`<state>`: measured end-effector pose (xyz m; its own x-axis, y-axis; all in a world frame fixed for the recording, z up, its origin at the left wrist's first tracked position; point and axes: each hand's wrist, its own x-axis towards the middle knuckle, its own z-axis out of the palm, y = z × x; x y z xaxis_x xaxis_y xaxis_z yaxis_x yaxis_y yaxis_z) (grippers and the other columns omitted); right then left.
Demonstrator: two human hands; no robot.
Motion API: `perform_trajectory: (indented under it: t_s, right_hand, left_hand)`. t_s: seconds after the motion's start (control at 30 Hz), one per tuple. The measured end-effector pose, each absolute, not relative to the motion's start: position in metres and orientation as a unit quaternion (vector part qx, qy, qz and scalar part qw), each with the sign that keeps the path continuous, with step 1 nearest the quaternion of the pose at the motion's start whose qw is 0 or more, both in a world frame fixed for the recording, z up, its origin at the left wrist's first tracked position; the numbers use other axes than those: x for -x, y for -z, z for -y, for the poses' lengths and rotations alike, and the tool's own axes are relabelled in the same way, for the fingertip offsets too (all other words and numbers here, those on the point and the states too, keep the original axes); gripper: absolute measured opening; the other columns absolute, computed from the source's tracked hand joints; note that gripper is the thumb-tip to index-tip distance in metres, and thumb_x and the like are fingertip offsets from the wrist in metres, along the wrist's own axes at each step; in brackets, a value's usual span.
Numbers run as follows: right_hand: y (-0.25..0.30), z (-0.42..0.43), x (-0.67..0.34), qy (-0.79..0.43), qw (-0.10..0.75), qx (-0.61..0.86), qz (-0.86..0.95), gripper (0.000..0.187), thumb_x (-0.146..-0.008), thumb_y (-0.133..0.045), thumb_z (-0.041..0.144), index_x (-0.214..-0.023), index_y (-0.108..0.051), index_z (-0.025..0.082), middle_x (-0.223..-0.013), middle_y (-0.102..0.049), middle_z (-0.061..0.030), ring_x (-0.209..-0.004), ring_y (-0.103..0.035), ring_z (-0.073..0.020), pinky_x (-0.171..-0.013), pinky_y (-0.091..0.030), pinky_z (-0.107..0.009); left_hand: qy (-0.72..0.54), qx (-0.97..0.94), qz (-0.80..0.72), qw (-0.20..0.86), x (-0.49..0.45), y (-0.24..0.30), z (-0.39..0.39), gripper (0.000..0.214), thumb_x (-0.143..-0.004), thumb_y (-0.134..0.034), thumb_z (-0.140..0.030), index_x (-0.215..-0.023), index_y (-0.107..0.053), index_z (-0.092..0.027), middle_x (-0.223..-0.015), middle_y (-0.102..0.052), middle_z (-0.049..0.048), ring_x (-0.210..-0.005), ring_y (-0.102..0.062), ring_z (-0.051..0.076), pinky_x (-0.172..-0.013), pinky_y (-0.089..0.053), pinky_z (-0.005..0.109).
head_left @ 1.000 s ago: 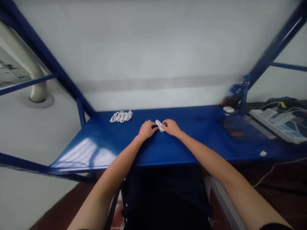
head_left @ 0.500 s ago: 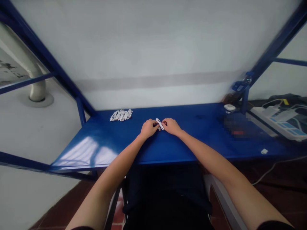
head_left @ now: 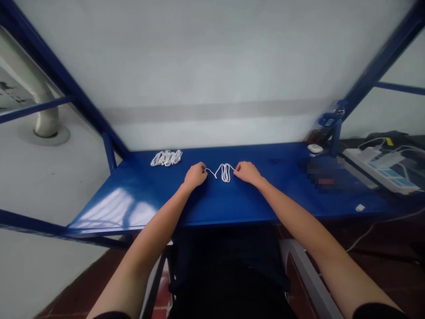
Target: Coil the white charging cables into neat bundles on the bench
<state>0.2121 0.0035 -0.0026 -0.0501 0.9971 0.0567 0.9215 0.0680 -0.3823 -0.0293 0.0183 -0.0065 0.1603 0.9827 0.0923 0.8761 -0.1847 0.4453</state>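
A thin white cable [head_left: 226,173] lies on the blue table [head_left: 212,204], its middle still looped and its two ends drawn out to the sides. My left hand [head_left: 195,175] pinches one end, and the fingers hide the tip. At the other side my right hand [head_left: 247,172] is closed on the opposite end, also covered by the fingers. A small kink shows in the cable just right of my left hand. Further left on the table rests a bunch of coiled white cables [head_left: 166,157].
A white power strip [head_left: 381,170] with plugs stands at the right. Near it are a plastic bottle [head_left: 327,122], a small white case [head_left: 314,149], a small white piece [head_left: 360,207] and a blurred dark patch. Blue frame bars [head_left: 109,153] rise at both table ends.
The folded white cable between my hands has come down onto the table and loosened. My hands have moved apart, left and right, each with a cable end.
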Motion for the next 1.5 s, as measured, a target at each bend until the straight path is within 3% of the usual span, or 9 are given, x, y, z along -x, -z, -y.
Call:
perform_trajectory:
  t_s: [0.23,0.53,0.67,0.83,1.2,1.33,1.4,1.5]
  right_hand:
    - [0.002,0.007,-0.257,-0.182,0.168,0.568,0.785,0.011,-0.077,-0.059,0.021,-0.079,-0.069,0.017,-0.081,-0.071,-0.0050,-0.072,-0.064,-0.0159,-0.064,-0.044,-0.023]
    - [-0.003,0.001,-0.235,-0.141,0.144,0.521,0.829,0.013,-0.081,-0.058,0.018,-0.085,-0.070,0.016,-0.087,-0.070,-0.0087,-0.078,-0.063,-0.0177,-0.070,-0.045,-0.026]
    - [-0.010,-0.003,-0.221,-0.128,0.118,0.542,0.822,0.017,-0.086,-0.057,0.025,-0.086,-0.071,0.016,-0.090,-0.071,-0.0100,-0.078,-0.063,-0.0185,-0.070,-0.044,-0.026]
    - [-0.011,-0.006,-0.213,-0.132,0.096,0.548,0.820,0.013,-0.082,-0.058,0.016,-0.080,-0.070,0.016,-0.081,-0.072,-0.0070,-0.070,-0.062,-0.0163,-0.062,-0.040,-0.024]
    - [-0.001,-0.008,-0.214,-0.176,0.191,0.526,0.810,0.014,-0.083,-0.057,0.018,-0.087,-0.070,0.014,-0.080,-0.072,-0.0060,-0.070,-0.062,-0.0148,-0.066,-0.043,-0.023]
    - [0.000,-0.007,-0.213,-0.196,0.218,0.502,0.814,0.024,-0.088,-0.052,0.016,-0.104,-0.070,0.013,-0.094,-0.073,-0.0090,-0.081,-0.065,-0.0164,-0.075,-0.046,-0.025]
    - [0.000,-0.007,-0.212,-0.195,0.228,0.490,0.818,0.025,-0.089,-0.050,0.014,-0.104,-0.070,0.015,-0.102,-0.073,-0.0093,-0.089,-0.065,-0.0172,-0.081,-0.046,-0.026]
    - [0.000,-0.005,-0.210,-0.206,0.232,0.495,0.811,0.024,-0.088,-0.051,0.014,-0.100,-0.072,0.015,-0.098,-0.074,-0.0080,-0.083,-0.065,-0.0169,-0.077,-0.047,-0.026]
  left_hand:
    - [-0.134,-0.741,-0.646,0.122,0.061,-0.005,-0.011,0.029,-0.078,-0.056,-0.021,-0.106,-0.066,-0.021,-0.094,-0.071,0.0072,-0.088,-0.065,0.023,-0.073,-0.047,0.029]
    - [-0.161,-0.828,-0.521,0.130,0.033,-0.003,0.000,0.024,-0.082,-0.049,-0.014,-0.094,-0.069,-0.018,-0.090,-0.064,0.0077,-0.083,-0.061,0.020,-0.077,-0.047,0.030]
    - [-0.219,-0.831,-0.494,0.134,0.009,0.004,0.003,0.023,-0.091,-0.045,-0.024,-0.099,-0.066,-0.018,-0.089,-0.063,0.0075,-0.086,-0.060,0.021,-0.080,-0.047,0.032]
    - [-0.201,-0.852,-0.465,0.132,0.001,0.007,0.007,0.028,-0.091,-0.052,-0.035,-0.113,-0.062,-0.022,-0.090,-0.063,0.0057,-0.088,-0.060,0.021,-0.078,-0.047,0.031]
    - [-0.206,-0.856,-0.462,0.109,0.002,0.012,0.008,0.028,-0.090,-0.053,-0.034,-0.111,-0.067,-0.021,-0.089,-0.064,0.0062,-0.085,-0.059,0.021,-0.074,-0.045,0.030]
    - [-0.205,-0.854,-0.466,0.109,0.000,0.012,0.009,0.028,-0.092,-0.050,-0.036,-0.107,-0.069,-0.023,-0.089,-0.064,0.0062,-0.085,-0.060,0.021,-0.076,-0.045,0.030]
    - [-0.203,-0.852,-0.469,0.112,-0.001,0.012,0.009,0.028,-0.093,-0.049,-0.037,-0.104,-0.071,-0.023,-0.089,-0.065,0.0065,-0.086,-0.060,0.021,-0.076,-0.044,0.030]
    - [-0.204,-0.853,-0.465,0.118,-0.002,0.012,0.008,0.031,-0.094,-0.046,-0.039,-0.096,-0.073,-0.023,-0.084,-0.066,0.0065,-0.085,-0.060,0.021,-0.075,-0.044,0.030]
